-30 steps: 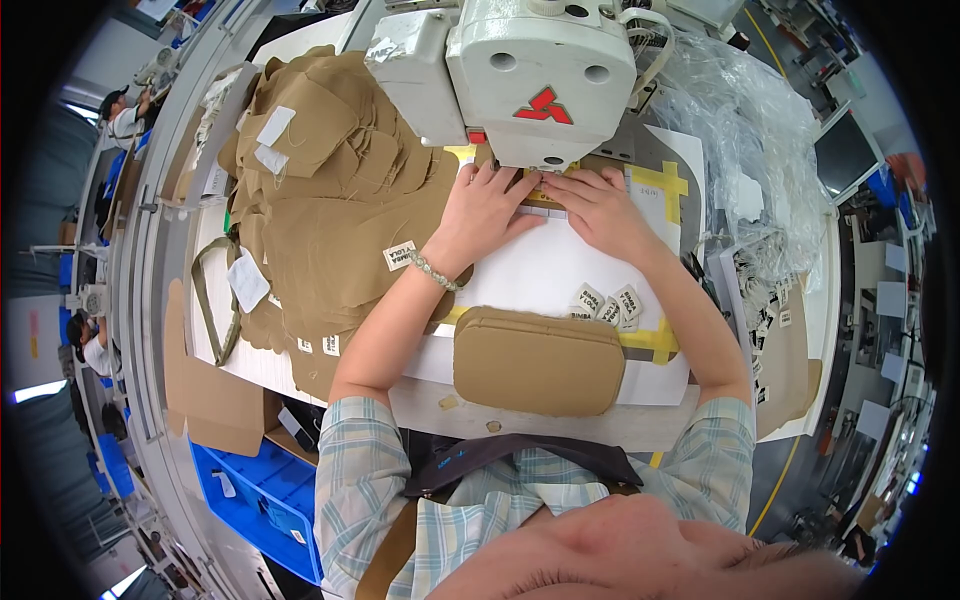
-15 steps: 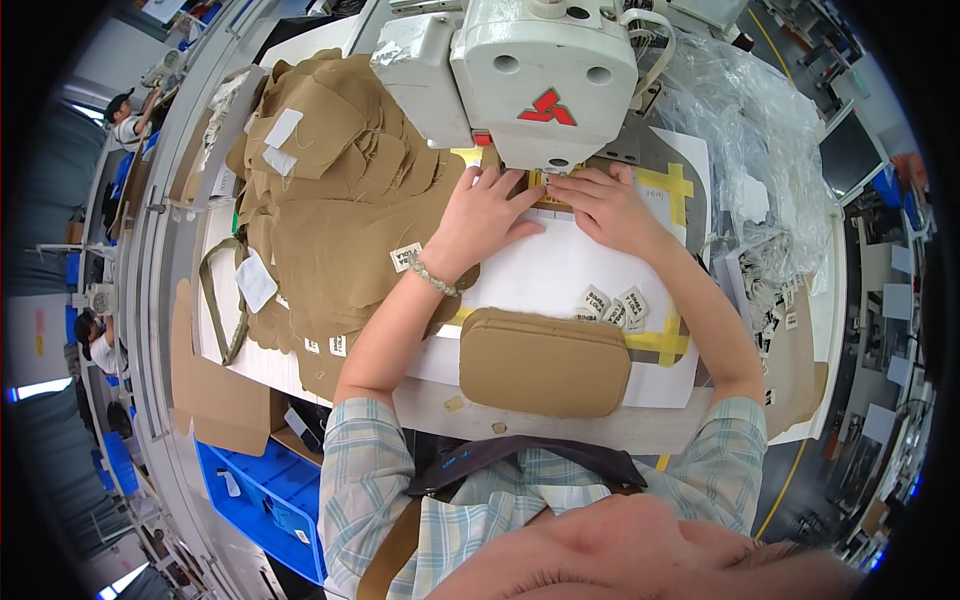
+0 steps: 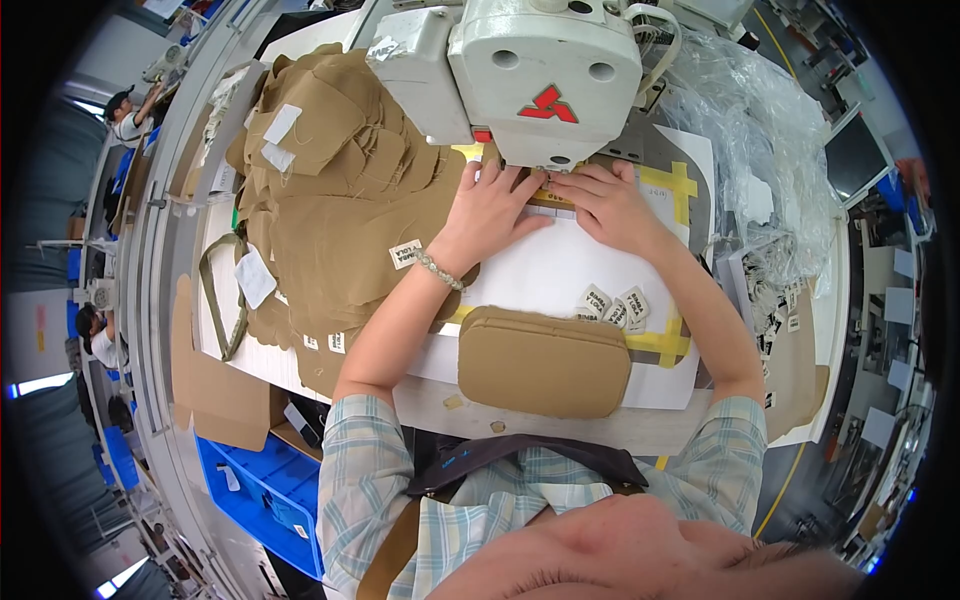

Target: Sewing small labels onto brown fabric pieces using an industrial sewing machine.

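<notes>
Under the head of a white sewing machine (image 3: 548, 85), both my hands rest side by side near the needle area. My left hand (image 3: 490, 212) lies palm down, fingers spread and thumb apart, its tips on a brown piece (image 3: 491, 153) that is mostly hidden. My right hand (image 3: 612, 210) lies flat too, with fingers stretched out toward the left fingertips. What sits exactly between the fingertips is too small to make out. Nearer to me is a stack of rounded brown fabric panels (image 3: 545, 365). Several small white printed labels (image 3: 615, 305) lie just behind it.
A large pile of brown fabric pieces (image 3: 340, 220) covers the left of the table. Crumpled clear plastic (image 3: 740, 130) and more labels (image 3: 765, 310) lie at the right. Yellow tape (image 3: 680, 180) edges the white sheet. A blue crate (image 3: 260, 500) stands at lower left. Other people are far left.
Almost nothing differs. Both hands stay at the machine, with only a very slight shift of the fingers and of the whole view.
</notes>
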The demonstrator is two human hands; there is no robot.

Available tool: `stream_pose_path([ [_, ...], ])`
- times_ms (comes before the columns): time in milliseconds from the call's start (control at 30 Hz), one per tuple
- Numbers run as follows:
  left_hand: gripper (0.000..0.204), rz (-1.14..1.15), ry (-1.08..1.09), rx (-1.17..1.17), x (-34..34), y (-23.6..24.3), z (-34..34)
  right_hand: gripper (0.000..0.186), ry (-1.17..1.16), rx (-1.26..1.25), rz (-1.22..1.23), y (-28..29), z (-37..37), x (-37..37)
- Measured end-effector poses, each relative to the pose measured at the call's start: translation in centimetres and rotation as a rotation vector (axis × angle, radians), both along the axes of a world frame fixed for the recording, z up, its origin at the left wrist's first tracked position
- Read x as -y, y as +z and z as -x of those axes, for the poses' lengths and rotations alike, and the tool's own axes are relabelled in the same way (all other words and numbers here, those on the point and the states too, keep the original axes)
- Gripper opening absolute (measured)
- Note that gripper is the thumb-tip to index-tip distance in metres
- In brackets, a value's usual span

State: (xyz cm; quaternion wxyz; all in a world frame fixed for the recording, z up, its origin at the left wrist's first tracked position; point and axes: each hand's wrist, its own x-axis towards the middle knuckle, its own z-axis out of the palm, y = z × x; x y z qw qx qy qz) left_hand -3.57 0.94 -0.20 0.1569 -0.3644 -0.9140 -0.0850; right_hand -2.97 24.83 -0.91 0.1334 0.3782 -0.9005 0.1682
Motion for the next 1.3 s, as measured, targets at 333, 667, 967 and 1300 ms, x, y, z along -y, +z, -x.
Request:
stream_pose_path([
  [333, 0.05, 0.08, -0.016, -0.065, 0.4, 0.4, -0.1, 0.04, -0.001, -0.006, -0.004, 0.0, 0.0, 0.0],
  [667, 0.05, 0.048, -0.072, -0.047, 1.1, 0.9, -0.5, 0.038, -0.011, -0.01, -0.012, -0.1, -0.1, 0.1],
  [967, 0.061, 0.073, 0.046, -0.006, 2.9, 0.8, -0.8, 0.038, -0.014, -0.033, 0.015, -0.7, 0.1, -0.4],
  [1300, 0.055, 0.045, 0.045, 0.007, 2.8, 0.9, -0.5, 0.04, 0.002, -0.047, 0.0, -0.4, 0.2, -0.5],
])
